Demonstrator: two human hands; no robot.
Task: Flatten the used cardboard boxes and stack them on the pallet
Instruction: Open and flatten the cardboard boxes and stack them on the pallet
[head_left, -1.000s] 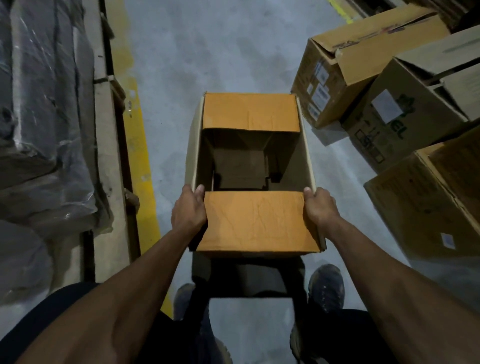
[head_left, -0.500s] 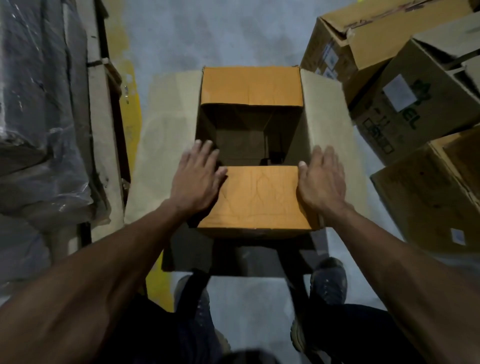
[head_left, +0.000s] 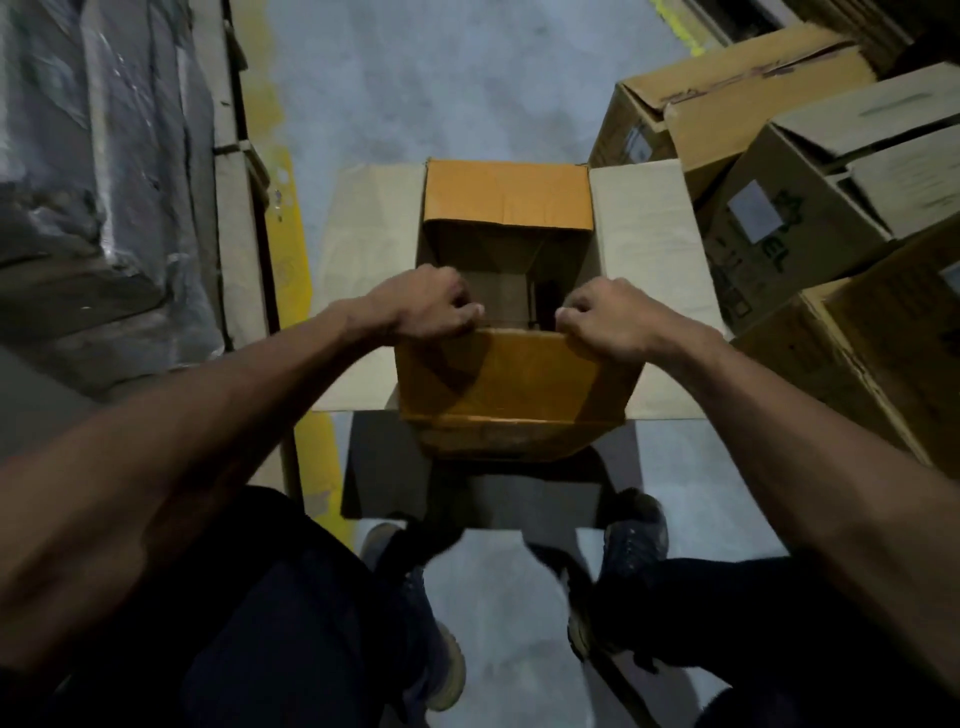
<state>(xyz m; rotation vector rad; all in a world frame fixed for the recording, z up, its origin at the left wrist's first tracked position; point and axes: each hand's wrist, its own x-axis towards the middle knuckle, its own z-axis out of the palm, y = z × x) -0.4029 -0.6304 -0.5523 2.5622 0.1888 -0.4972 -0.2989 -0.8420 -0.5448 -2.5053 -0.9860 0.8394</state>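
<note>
Open cardboard box (head_left: 506, 291) at frame centre on grey floor (head_left: 441, 93), side flaps splayed to 3 and 9 o'clock, left hand (head_left: 423, 306) and right hand (head_left: 605, 314) each curled over near flap's (head_left: 511, 371) top edge, more boxes (head_left: 789, 208) at 2 o'clock

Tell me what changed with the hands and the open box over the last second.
Both hands left the side flaps, which now lie spread outward. The left hand and right hand moved inward and now grip the free edge of the near flap of the open box, fingers curled over it. The far flap stays folded in, and the piled boxes on the right are unmoved.
</note>
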